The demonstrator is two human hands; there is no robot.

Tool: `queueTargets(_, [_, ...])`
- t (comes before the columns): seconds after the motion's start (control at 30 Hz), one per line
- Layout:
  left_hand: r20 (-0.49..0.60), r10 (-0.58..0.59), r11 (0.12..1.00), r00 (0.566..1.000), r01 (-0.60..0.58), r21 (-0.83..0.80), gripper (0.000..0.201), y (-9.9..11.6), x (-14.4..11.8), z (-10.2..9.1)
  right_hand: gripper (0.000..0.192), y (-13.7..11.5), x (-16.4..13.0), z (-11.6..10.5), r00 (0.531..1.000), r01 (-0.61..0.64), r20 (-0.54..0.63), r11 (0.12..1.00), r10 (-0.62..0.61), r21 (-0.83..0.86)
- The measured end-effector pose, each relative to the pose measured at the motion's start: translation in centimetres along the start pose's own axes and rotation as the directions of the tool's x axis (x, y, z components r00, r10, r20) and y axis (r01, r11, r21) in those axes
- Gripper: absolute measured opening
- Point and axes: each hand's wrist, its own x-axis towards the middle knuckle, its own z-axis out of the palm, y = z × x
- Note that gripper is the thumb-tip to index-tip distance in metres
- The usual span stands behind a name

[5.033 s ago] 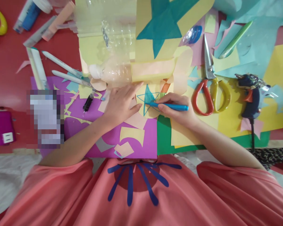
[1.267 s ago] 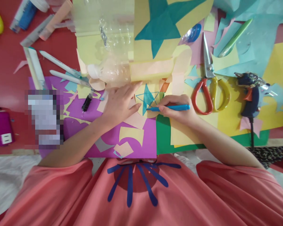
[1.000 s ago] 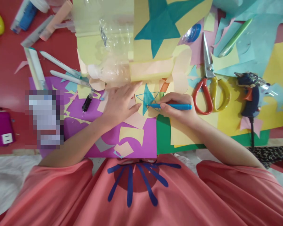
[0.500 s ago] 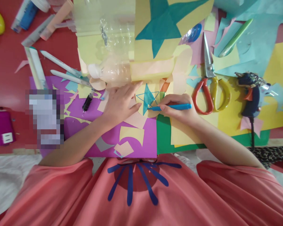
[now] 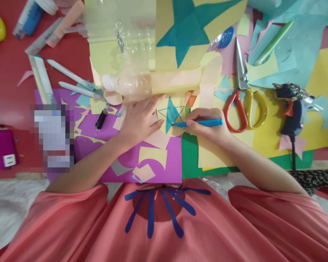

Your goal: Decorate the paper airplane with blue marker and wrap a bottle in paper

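Table (image 5: 5, 87): red, left of the fingers (image 5: 154, 104). Pale surface (image 5: 5, 211), kind unclear: nearer the body than the fingers. Light: soft sheen.

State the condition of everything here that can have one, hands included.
Right hand, closed around the blue pen
Blue pen, tip at the small star
Left hand, flat, gripping nothing
Small star, partly filled in
Large star, visible part filled in
Scissors, shut
Clear bottle, on its side, white cap on
Glue gun, lying down; on or off cannot be told
Phone-like object, pixelated; unreadable
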Motion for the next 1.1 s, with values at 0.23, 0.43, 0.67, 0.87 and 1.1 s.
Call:
queueTargets(0.23, [-0.010,0.002,1.000,1.000,-0.002,-0.005,0.056,-0.06,-0.07,0.02,0.028,0.06,0.00,0.10,0.998,0.029,-0.056,1.000,-0.029,0.004])
queueTargets(0.43, [-0.016,0.008,1.000,1.000,-0.009,-0.012,0.054,-0.12,-0.05,0.04,0.030,-0.06,-0.09,0.09,0.998,0.025,-0.055,1.000,-0.026,-0.006])
queueTargets(0.67, [-0.003,0.009,1.000,1.000,-0.009,-0.005,0.057,-0.05,-0.07,0.02,0.028,-0.17,-0.07,0.13,0.994,0.060,-0.087,0.998,-0.061,-0.016])
queueTargets(0.87, [-0.008,0.001,1.000,1.000,-0.002,-0.021,0.056,-0.03,-0.05,-0.07,0.027,-0.08,-0.03,0.00,0.997,0.032,-0.075,0.999,-0.035,-0.033])
queueTargets(1.1, [0.008,0.001,1.000,1.000,-0.001,-0.023,0.056,-0.01,-0.03,-0.13,0.019,-0.10,0.53,-0.54,0.991,-0.002,-0.136,1.000,0.006,0.029])
